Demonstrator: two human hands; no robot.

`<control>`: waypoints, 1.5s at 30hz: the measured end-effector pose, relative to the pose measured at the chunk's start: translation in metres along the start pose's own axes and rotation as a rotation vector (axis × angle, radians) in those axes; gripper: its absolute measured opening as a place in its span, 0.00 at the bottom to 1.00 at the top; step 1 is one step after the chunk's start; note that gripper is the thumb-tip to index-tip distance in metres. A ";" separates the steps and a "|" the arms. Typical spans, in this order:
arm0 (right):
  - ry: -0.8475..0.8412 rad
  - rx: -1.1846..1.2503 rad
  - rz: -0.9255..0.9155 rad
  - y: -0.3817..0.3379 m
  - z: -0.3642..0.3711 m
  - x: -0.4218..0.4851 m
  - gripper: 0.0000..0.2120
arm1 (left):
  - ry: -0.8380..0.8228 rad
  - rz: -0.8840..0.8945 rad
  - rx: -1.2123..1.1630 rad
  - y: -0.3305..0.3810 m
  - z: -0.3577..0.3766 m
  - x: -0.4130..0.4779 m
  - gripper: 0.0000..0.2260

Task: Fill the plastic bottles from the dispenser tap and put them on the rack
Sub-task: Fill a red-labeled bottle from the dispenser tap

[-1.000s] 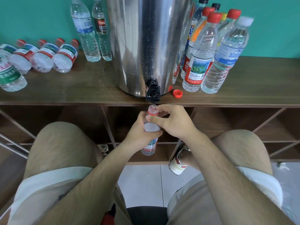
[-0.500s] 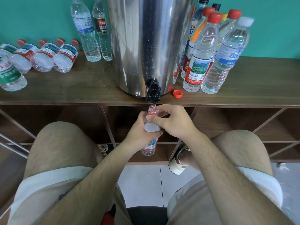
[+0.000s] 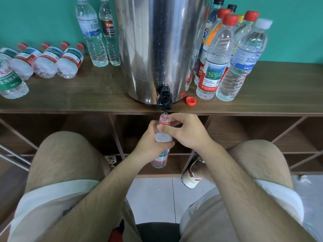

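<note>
Below the wooden shelf (image 3: 87, 95), we hold a bottle (image 3: 161, 137) under the tap (image 3: 164, 102): left hand (image 3: 150, 145) gripping its body, right hand (image 3: 188, 131) pinching its neck.

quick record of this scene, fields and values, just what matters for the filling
bottle: uncapped, upright, mouth right under the tap
left hand: grips the bottle's body
right hand: pinches it just below the neck
tap: black, at the dispenser base, overhanging the shelf edge
flow: cannot tell
loose cap: red, on the shelf right of the tap
standing bottles: both sides of the dispenser
lying bottles: far left
</note>
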State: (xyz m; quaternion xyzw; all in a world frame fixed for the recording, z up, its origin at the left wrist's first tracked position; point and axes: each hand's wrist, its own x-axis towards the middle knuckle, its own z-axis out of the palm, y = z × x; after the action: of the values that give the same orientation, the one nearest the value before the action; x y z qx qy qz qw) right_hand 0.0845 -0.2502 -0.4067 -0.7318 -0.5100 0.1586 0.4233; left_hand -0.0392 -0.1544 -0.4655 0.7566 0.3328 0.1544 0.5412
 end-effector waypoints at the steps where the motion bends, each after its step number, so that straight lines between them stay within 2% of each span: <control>1: 0.000 -0.002 0.000 0.000 0.000 0.000 0.12 | 0.002 0.000 0.003 0.000 0.000 0.000 0.35; 45: 0.005 -0.002 -0.007 0.002 0.001 0.000 0.12 | -0.002 0.016 0.018 -0.010 0.002 0.008 0.33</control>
State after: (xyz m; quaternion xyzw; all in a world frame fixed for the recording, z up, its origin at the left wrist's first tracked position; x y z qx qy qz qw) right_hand 0.0855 -0.2496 -0.4092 -0.7309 -0.5119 0.1547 0.4242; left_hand -0.0356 -0.1487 -0.4765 0.7643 0.3276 0.1551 0.5334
